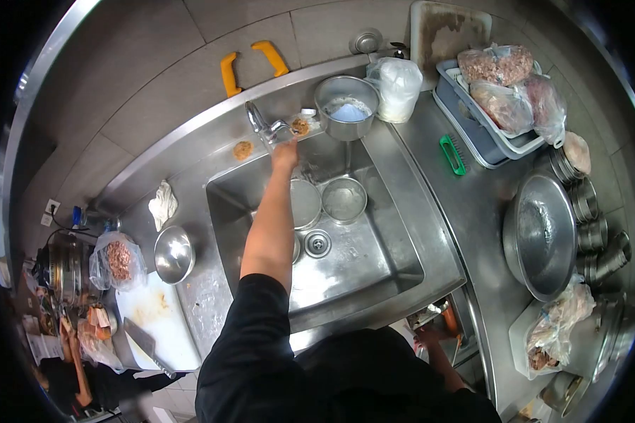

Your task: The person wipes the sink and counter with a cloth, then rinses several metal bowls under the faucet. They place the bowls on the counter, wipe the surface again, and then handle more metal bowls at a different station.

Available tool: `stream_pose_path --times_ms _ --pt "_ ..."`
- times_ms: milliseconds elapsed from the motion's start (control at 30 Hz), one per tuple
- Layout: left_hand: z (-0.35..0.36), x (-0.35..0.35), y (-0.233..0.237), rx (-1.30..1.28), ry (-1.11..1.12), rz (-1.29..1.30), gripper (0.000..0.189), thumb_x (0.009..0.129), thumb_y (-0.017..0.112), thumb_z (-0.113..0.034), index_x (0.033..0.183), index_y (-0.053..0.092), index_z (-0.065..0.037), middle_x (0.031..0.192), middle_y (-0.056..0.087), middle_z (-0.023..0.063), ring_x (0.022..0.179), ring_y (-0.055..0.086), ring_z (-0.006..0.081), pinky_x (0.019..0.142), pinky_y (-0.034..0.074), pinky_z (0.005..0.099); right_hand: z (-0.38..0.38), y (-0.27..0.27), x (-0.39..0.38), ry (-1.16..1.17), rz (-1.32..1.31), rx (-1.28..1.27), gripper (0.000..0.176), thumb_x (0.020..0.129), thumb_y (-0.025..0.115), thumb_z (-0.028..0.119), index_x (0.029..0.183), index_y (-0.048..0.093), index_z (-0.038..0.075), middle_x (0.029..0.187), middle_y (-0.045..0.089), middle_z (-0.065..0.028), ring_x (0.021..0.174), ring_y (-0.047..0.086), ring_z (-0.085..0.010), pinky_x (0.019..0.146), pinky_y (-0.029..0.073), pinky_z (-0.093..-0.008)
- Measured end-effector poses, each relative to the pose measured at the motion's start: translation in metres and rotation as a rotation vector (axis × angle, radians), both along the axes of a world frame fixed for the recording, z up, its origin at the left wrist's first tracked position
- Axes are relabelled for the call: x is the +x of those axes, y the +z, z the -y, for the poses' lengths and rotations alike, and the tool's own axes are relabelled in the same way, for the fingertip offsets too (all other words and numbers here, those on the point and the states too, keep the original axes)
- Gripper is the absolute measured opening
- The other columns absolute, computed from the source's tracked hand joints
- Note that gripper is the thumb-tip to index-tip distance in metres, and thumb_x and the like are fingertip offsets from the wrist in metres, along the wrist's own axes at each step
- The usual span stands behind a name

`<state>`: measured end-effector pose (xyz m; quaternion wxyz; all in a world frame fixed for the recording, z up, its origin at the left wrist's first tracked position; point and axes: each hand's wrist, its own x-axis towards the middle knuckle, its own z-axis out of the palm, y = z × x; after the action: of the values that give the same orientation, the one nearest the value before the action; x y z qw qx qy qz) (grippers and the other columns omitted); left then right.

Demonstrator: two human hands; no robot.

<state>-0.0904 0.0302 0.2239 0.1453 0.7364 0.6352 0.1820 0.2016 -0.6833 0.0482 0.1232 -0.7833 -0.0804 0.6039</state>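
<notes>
My left hand (286, 154) reaches across the sink (360, 268) to the faucet (262, 128), at its handle. The fingers are too small and hidden to show whether they grip it. In the basin below my forearm stand round metal pots (344, 200), beside the drain (317, 244). Low on the right, my right hand (425, 340) is beside the sink front, near an orange-red item (450, 321) in an opening under the counter. Its fingers are partly hidden, and I cannot make out a hold.
Behind the sink stand a metal pot (347, 106) with a blue thing inside and a white bag (396, 88). Bagged meat (497, 65), a green brush (452, 155) and a large metal bowl (541, 236) are right. Left are a knife (147, 344), cutting board (159, 310) and another person's arm (76, 359).
</notes>
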Motion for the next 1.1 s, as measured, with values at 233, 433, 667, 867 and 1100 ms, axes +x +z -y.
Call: stream_pose_path --times_ms 233,433,667,867,1100 --pt "0.013 0.026 0.044 -0.654 0.190 1.171 0.030 0.088 0.058 -0.030 0.108 0.053 -0.008 0.086 0.056 0.0085 0.072 0.060 0.0221 0.056 0.052 0.0379 -0.005 0.006 -0.001 -0.074 0.026 0.005 0.022 0.087 0.054 0.028 0.097 0.054 0.009 0.073 0.064 -0.0116 0.055 0.061 -0.0204 0.046 0.051 -0.0356" --pt "0.003 0.015 0.048 -0.704 0.210 1.491 0.024 0.085 0.058 -0.028 0.091 0.054 -0.005 0.085 0.058 0.0098 0.074 0.061 0.0240 0.062 0.053 0.0380 -0.002 0.017 -0.006 -0.055 0.077 0.042 0.023 0.091 0.053 0.028 0.102 0.055 0.008 0.072 0.064 -0.0096 0.052 0.060 -0.0196 0.045 0.050 -0.0346" --pt "0.017 -0.029 0.095 -0.634 0.028 1.471 0.038 0.089 0.057 -0.027 0.119 0.053 -0.003 0.115 0.059 0.0112 0.098 0.060 0.0212 0.075 0.050 0.0369 -0.005 0.006 -0.007 0.023 0.031 0.017 0.021 0.090 0.054 0.027 0.100 0.056 0.008 0.072 0.063 -0.0090 0.053 0.062 -0.0204 0.043 0.050 -0.0347" --pt "0.087 -0.076 0.059 -0.497 -0.103 0.855 0.038 0.085 0.058 -0.022 0.121 0.057 -0.009 0.116 0.061 0.0090 0.097 0.061 0.0200 0.077 0.051 0.0337 0.029 -0.128 0.033 0.482 0.175 0.374 0.024 0.089 0.054 0.028 0.097 0.060 0.006 0.070 0.063 -0.0116 0.050 0.061 -0.0209 0.044 0.051 -0.0354" --pt "0.271 -0.142 0.042 -0.020 -0.052 0.382 0.030 0.081 0.057 -0.007 0.111 0.064 -0.007 0.115 0.062 0.0170 0.110 0.057 0.0335 0.093 0.045 0.0398 -0.068 -0.047 -0.007 0.288 -0.029 0.085 0.019 0.086 0.058 0.025 0.090 0.057 0.007 0.062 0.060 -0.0104 0.049 0.059 -0.0210 0.042 0.047 -0.0343"
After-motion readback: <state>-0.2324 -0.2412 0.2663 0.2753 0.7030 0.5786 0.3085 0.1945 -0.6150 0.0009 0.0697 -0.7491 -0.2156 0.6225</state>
